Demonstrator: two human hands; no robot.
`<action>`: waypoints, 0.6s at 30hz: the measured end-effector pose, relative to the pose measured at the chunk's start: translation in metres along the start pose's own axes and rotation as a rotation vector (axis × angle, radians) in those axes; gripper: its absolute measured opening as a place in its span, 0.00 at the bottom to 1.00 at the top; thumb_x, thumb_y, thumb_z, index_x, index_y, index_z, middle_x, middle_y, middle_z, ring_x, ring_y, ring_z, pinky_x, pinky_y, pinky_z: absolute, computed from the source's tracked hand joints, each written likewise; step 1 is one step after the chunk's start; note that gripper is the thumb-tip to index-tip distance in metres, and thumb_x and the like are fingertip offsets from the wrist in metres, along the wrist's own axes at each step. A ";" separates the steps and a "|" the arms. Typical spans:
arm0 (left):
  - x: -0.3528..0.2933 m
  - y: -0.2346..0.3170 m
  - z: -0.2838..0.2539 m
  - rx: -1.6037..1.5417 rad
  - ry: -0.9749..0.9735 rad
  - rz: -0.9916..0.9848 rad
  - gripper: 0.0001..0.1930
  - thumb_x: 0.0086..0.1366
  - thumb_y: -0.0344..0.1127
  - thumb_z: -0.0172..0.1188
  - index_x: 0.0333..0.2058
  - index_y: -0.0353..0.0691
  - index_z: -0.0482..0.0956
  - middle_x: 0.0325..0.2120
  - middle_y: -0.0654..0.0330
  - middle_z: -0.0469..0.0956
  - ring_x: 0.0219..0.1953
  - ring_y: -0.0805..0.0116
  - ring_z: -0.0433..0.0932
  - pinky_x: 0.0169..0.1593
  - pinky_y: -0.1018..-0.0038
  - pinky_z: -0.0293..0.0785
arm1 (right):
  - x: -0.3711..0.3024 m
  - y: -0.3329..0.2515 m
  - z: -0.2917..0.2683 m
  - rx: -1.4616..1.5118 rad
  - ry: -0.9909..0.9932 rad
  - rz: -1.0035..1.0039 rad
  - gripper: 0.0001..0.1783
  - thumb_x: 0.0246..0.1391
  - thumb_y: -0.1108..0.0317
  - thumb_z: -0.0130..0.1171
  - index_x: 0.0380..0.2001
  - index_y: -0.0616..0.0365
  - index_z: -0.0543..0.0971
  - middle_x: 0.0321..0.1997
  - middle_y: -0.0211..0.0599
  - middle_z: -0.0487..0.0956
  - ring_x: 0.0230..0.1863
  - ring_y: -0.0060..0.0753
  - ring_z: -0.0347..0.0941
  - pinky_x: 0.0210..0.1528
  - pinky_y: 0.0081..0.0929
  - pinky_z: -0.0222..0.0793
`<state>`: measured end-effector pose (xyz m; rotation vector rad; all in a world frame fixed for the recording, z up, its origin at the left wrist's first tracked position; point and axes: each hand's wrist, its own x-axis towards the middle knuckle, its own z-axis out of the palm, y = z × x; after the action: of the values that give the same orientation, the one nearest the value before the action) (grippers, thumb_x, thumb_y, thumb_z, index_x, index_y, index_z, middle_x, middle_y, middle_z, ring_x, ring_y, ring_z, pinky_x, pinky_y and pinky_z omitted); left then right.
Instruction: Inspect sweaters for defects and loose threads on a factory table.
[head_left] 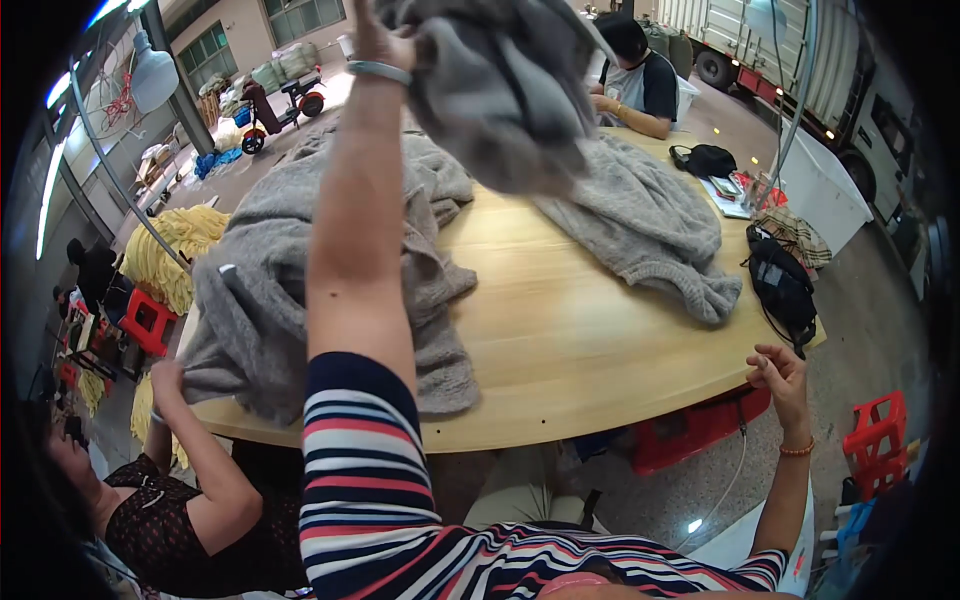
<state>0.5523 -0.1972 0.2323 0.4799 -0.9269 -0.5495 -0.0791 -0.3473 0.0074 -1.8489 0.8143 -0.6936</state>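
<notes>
My left arm reaches far up over the table, and my left hand (382, 42) grips the edge of a grey knit garment (500, 95). The garment hangs in the air, blurred by motion; part of my left fingers is hidden or smeared. My right hand (780, 378) is off the table's right front edge, fingers loosely bent and apart, holding nothing. Another grey knit sweater (650, 215) lies on the right half of the table, its ribbed end toward me. A heap of grey knit garments (265, 290) covers the left side, partly behind my left arm.
The wooden table (540, 370) has a curved front edge. A black bag (780, 285) and black cap (703, 160) lie at its right. A co-worker (215, 500) at the left grasps the heap; another person (645, 85) sits at the far side. Red stools (875, 440) stand right.
</notes>
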 end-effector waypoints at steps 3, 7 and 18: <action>-0.044 0.069 -0.052 0.894 0.715 0.422 0.49 0.49 0.62 0.68 0.58 0.28 0.65 0.55 0.41 0.71 0.56 0.52 0.72 0.60 0.65 0.65 | -0.004 0.019 0.025 0.055 -0.042 0.041 0.15 0.61 0.64 0.59 0.46 0.63 0.76 0.35 0.35 0.82 0.28 0.18 0.77 0.31 0.16 0.75; -0.172 0.100 -0.177 2.056 0.802 -0.088 0.53 0.44 0.60 0.72 0.65 0.41 0.59 0.61 0.39 0.62 0.63 0.41 0.61 0.65 0.56 0.59 | -0.003 0.046 0.062 0.128 -0.151 0.099 0.13 0.61 0.65 0.58 0.45 0.62 0.77 0.34 0.35 0.82 0.28 0.19 0.78 0.31 0.16 0.75; -0.249 0.042 -0.192 1.950 0.672 -0.140 0.12 0.56 0.39 0.60 0.34 0.38 0.82 0.27 0.46 0.81 0.35 0.52 0.82 0.41 0.63 0.75 | -0.020 0.056 0.111 0.167 -0.354 0.205 0.11 0.61 0.68 0.58 0.43 0.63 0.78 0.34 0.35 0.82 0.29 0.20 0.78 0.31 0.16 0.75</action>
<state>0.6034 0.0204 0.0074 2.2990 -0.4884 0.6129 -0.0203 -0.2892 -0.0876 -1.6463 0.6775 -0.2831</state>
